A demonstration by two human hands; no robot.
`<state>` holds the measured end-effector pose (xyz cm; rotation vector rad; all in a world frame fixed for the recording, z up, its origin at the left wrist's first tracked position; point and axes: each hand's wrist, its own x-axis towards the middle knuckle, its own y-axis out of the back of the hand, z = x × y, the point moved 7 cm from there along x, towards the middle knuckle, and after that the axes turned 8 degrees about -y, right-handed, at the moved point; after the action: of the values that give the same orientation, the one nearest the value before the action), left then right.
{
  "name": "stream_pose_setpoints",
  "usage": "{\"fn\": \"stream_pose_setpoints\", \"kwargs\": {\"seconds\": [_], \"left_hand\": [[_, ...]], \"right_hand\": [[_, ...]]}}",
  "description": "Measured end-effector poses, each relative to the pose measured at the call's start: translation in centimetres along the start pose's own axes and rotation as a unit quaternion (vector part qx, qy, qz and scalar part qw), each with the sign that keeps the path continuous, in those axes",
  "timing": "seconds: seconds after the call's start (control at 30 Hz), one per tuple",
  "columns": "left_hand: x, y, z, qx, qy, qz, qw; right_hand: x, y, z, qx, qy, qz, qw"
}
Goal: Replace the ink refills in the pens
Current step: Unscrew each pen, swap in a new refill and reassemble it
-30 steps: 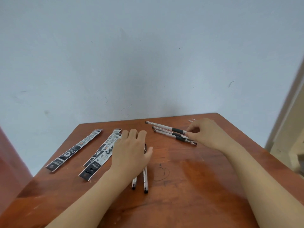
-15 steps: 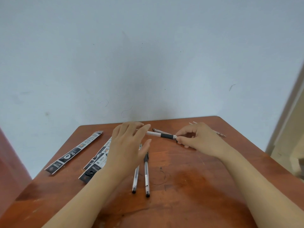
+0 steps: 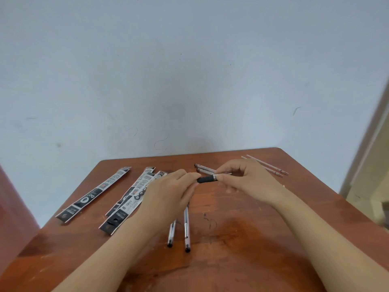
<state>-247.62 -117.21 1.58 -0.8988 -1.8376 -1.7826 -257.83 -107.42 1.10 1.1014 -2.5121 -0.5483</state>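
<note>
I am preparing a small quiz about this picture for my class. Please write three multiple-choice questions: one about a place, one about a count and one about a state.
1. Where on the table do the thin bare refills lie?
A. far right corner
B. middle of the near edge
C. far left corner

2. How many pens lie toward the person, partly under the left hand?
A. one
B. two
C. four

3. The pen with the black grip is
A. lying free on the table
B. held by both hands
C. standing upright

Answers:
1 A: the refills rest by the far right corner, apart from everything else.
2 B: two barrels with dark ends stick out side by side.
3 B: the left hand grips one end and the fingers of the right hand pinch the other.
</note>
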Motion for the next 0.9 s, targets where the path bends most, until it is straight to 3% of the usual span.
{"fn": "stream_pose_setpoints", "kwargs": {"seconds": [0.67,0.9], "left_hand": [[0.1,-0.2,0.0,-0.016,-0.053,-0.078,0.995],[0.5,-0.6,-0.3,-0.047,-0.005,-0.117,0.992]], "right_hand": [[0.2,0.1,0.3,0.025,-0.001,-0.031,0.999],[0.1,0.4,0.3,0.028,-0.003,-0.04,0.999]]}}
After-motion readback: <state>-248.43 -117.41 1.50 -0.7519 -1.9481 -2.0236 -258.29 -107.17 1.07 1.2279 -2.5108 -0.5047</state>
